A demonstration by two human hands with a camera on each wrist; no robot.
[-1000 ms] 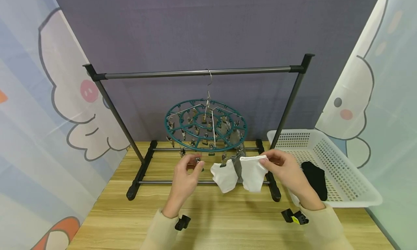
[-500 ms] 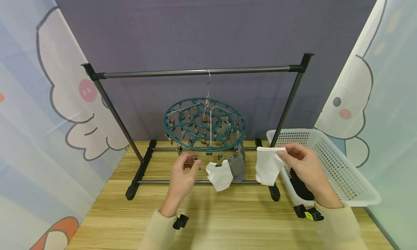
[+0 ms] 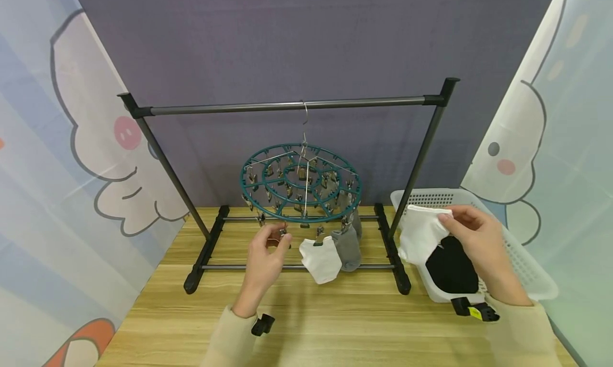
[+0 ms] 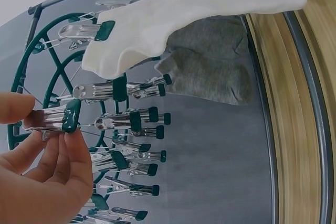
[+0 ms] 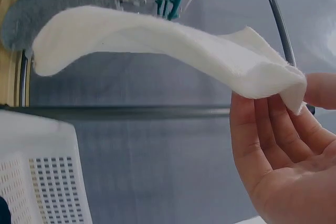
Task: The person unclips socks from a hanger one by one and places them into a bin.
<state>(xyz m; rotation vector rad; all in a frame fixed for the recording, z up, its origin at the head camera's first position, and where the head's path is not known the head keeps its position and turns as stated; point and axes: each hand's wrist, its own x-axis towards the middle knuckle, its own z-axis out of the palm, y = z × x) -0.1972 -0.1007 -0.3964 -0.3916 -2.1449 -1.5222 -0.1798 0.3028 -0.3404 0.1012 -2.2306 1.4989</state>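
My left hand (image 3: 265,258) pinches a metal clip (image 4: 50,118) with green tips, on the near side of the round green clip hanger (image 3: 241,183). No cloth is in that clip. To the right, my right hand (image 3: 483,244) pinches a white sock (image 3: 420,234) by its cuff between thumb and fingers. This sock hangs in front of the basket's left side, apart from the hanger. Another white sock (image 3: 321,260) hangs from a nearby clip. Grey socks (image 3: 348,250) hang behind it on the hanger's right side.
The hanger hooks over the top bar (image 3: 230,109) of a dark rack on the wooden table (image 3: 306,324). At the right stands a white perforated basket (image 3: 533,274) with black cloth (image 3: 452,266) in it. Several bare clips (image 4: 126,121) dangle from the hanger.
My right hand has moved right with the white sock, from beside the hanging socks to the basket. My left hand stays on its clip.
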